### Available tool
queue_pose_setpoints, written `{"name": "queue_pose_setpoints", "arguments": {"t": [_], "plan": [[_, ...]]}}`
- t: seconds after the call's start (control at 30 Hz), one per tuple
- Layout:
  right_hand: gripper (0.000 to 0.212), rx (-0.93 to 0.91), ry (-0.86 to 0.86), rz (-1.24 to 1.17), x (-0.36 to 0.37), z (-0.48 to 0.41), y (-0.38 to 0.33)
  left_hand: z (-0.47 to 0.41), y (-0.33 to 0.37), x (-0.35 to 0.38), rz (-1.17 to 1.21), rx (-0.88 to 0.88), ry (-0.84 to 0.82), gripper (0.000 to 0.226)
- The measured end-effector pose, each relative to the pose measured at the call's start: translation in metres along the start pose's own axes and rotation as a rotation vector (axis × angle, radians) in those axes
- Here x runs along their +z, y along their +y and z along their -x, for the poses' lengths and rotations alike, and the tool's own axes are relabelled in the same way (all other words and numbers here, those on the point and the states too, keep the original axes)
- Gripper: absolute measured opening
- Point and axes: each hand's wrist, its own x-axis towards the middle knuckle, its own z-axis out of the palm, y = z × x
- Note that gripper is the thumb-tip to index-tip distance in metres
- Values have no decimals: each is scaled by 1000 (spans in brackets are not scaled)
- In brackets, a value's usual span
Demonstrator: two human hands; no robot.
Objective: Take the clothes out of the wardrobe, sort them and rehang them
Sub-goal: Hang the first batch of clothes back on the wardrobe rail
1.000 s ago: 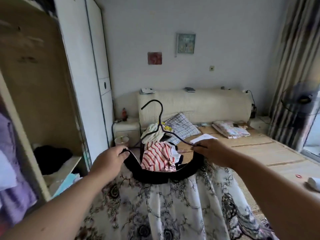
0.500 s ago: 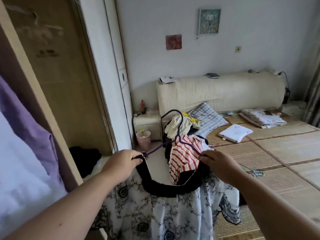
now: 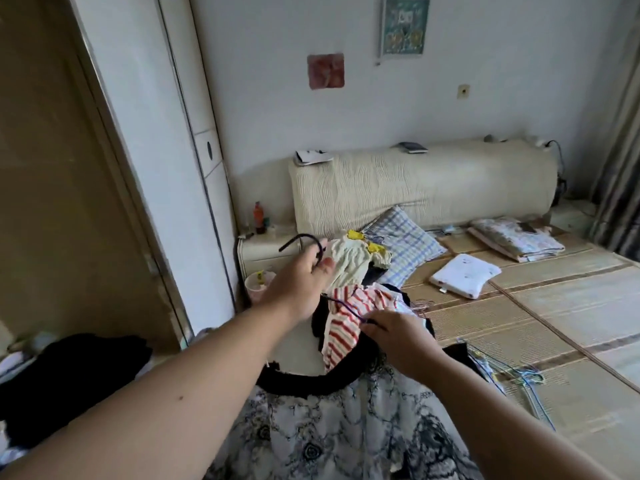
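Note:
A white dress with a black floral print (image 3: 332, 434) and a black neckband hangs low in front of me on a dark wire hanger (image 3: 304, 241). My left hand (image 3: 298, 282) grips the hanger just below its hook, which points left. My right hand (image 3: 398, 336) pinches the hanger's right arm at the dress shoulder. Behind the hands a pile of clothes (image 3: 349, 306) lies on the bed corner, with a red-striped top and a cream garment on it. The open wardrobe (image 3: 62, 188) stands at the left.
A bamboo-mat bed (image 3: 554, 334) fills the right, with a checked pillow (image 3: 405, 247), a white pillow (image 3: 464, 278), folded bedding and loose wire hangers (image 3: 512, 375). A bedside cabinet (image 3: 266, 251) and a pink bin stand beside the wardrobe door. Black clothing (image 3: 69, 382) lies on the wardrobe shelf.
My left hand let go of the dress's left shoulder and rose to grip the hanger below its hook. The view swung right and down, away from the purple garment.

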Motion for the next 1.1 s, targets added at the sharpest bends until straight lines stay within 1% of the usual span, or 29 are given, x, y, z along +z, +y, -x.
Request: {"name": "queue_pose_setpoints", "arguments": {"t": [0.03,0.1,0.23,0.33,0.43,0.57,0.63,0.7,0.8,0.9,1.0,1.1], "plan": [[14,0,-18,-8,3,-18,5,-21,-5,3,82,-14,39,36],[13,-11,-50,-9,7,-52,14,-58,-16,7,157,-34,95,27],[12,20,-78,-9,4,-112,34,-122,-30,8,222,-54,39,26],[12,73,-96,-2,8,-149,53,-166,-39,14,239,1,-45,25],[12,119,-63,3,22,-189,74,-215,-63,25,259,49,-133,25],[18,185,-66,21,48,-237,98,-276,-119,43,288,79,-243,27],[20,240,-33,29,70,-267,114,-315,-156,52,293,79,-318,30],[16,306,17,4,91,-294,127,-352,-186,55,286,69,-391,29],[15,384,73,-9,123,-326,135,-400,-222,57,223,39,-523,29],[16,444,63,-23,143,-343,136,-435,-236,61,184,27,-615,27],[19,557,97,-65,149,-349,143,-457,-231,73,170,61,-686,26],[15,681,161,-111,145,-351,160,-471,-226,93,147,112,-778,25]]}}
